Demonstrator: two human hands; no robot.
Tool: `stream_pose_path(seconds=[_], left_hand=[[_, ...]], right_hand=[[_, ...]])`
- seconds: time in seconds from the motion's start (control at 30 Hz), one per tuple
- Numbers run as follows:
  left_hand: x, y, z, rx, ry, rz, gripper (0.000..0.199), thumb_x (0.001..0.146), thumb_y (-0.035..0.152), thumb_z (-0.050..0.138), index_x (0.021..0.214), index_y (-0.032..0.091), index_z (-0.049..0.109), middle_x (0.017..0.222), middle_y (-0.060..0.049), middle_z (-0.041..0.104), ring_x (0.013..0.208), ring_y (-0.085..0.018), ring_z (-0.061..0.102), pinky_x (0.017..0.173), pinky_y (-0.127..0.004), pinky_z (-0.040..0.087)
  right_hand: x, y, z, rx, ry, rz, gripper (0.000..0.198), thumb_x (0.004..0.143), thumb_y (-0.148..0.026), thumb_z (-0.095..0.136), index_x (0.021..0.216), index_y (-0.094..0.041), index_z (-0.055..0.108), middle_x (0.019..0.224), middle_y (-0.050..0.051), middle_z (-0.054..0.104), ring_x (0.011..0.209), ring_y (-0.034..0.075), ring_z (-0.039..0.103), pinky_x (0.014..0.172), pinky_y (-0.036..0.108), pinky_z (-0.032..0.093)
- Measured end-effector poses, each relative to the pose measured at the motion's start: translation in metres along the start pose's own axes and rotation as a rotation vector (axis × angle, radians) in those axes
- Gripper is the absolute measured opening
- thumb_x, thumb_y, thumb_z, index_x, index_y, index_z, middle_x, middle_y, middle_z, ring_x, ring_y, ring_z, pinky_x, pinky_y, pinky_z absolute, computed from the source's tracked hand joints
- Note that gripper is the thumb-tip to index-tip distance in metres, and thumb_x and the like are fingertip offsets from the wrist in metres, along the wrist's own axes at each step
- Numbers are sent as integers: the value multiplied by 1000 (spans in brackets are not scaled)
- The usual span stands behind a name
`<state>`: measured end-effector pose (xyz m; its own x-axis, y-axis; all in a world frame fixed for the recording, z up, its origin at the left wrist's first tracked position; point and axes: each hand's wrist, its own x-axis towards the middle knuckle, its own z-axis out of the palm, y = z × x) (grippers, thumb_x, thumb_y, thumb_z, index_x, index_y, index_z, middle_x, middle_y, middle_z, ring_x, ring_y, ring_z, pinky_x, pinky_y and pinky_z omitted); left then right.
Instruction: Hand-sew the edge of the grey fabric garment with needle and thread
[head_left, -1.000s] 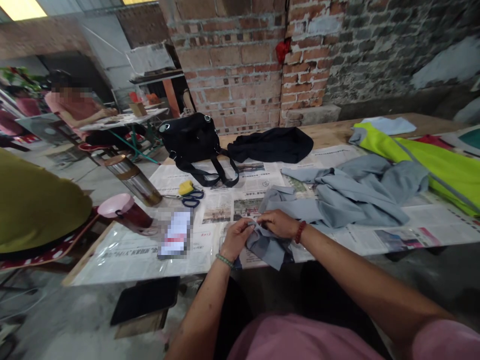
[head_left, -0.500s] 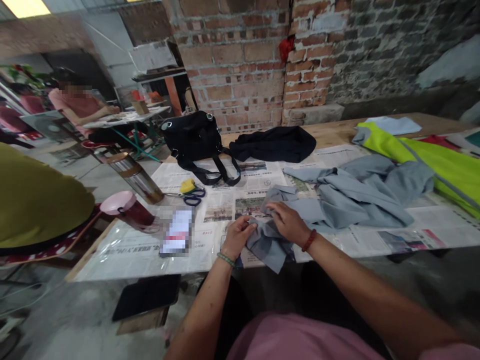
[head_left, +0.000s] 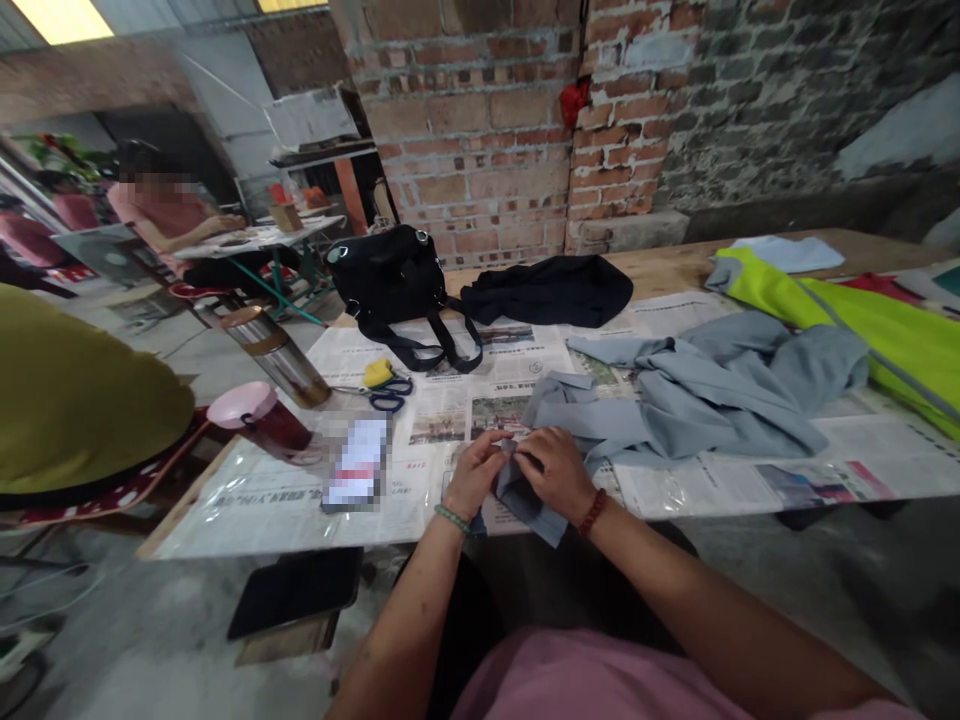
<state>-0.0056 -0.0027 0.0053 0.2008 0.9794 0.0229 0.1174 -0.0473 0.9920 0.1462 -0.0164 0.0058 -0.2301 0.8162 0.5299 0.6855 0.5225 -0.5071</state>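
Observation:
A grey cloth is held over the table's front edge, its lower corner hanging down. My left hand pinches the upper edge of this cloth between thumb and fingers. Close beside it, my right hand is closed on the same cloth, fingertips nearly meeting the left ones. Whether a needle or thread is between the fingers is too small to tell. More grey fabric lies crumpled to the right, reaching up to behind my right hand.
Newspaper under clear plastic covers the table. On the left stand a pink-lidded cup, a steel flask, a phone and scissors. Farther back lie a black bag, dark cloth and a yellow vest. Someone sits at another table.
My right hand has moved left and down to meet my left hand at the cloth's edge. My left hand stays almost in place, still pinching.

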Motion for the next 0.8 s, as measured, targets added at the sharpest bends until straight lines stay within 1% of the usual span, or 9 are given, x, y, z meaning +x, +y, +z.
stream_pose_path(seconds=[0.1,0.2,0.33,0.4,0.43,0.53,0.6,0.67,0.8], left_hand=[[0,0,0,-42,-62,-6,33,70,27,58,101,16,57,49,9,37,41,-5,30,40,-17,22],[1,0,1,-55,-114,-9,37,69,25,59,104,15,53,52,9,38,44,-5,29,42,-17,20],[2,-2,0,2,-127,13,36,72,27,59,105,14,52,53,8,36,47,-5,28,44,-17,20],[2,-2,0,28,-116,16,37,73,30,58,105,14,52,51,9,32,46,-5,27,44,-17,20],[2,-2,0,37,-108,17,37,73,31,58,106,14,52,51,9,30,46,-5,26,43,-17,20],[2,-1,0,59,-83,24,39,73,31,58,107,14,52,50,10,28,46,-5,25,43,-17,19],[2,-1,1,69,-76,34,39,73,30,58,108,14,52,51,9,28,46,-5,26,43,-17,19],[2,-2,1,67,-72,41,40,73,30,58,109,14,52,52,9,29,46,-5,27,43,-17,19],[2,-5,1,46,-60,44,38,73,29,59,107,14,52,52,9,27,45,-5,26,42,-17,19]], right_hand=[[-4,3,1,37,16,48,10,81,-21,49,78,-21,59,80,5,61,80,20,50,74,35,36],[-6,4,2,27,26,58,11,80,-19,48,78,-20,58,82,6,61,82,21,51,75,36,36],[-6,3,4,89,49,78,13,80,-19,46,79,-20,59,82,7,61,83,21,52,77,36,36],[-5,2,5,213,82,134,13,80,-21,45,77,-19,58,81,6,61,83,20,52,77,34,38],[-5,1,5,297,105,191,13,80,-23,46,77,-19,58,80,5,60,81,19,53,76,33,39],[-4,-1,6,573,155,444,17,79,-32,47,78,-18,57,75,2,60,69,15,53,66,28,41],[-2,-3,8,724,162,563,19,77,-36,49,79,-18,57,72,1,60,64,13,51,62,26,40],[1,-3,8,834,193,596,19,76,-37,50,78,-18,55,72,0,61,64,12,52,62,25,41],[14,-3,-2,939,354,608,17,74,-35,53,74,-18,53,70,-1,59,68,12,54,66,25,43]])
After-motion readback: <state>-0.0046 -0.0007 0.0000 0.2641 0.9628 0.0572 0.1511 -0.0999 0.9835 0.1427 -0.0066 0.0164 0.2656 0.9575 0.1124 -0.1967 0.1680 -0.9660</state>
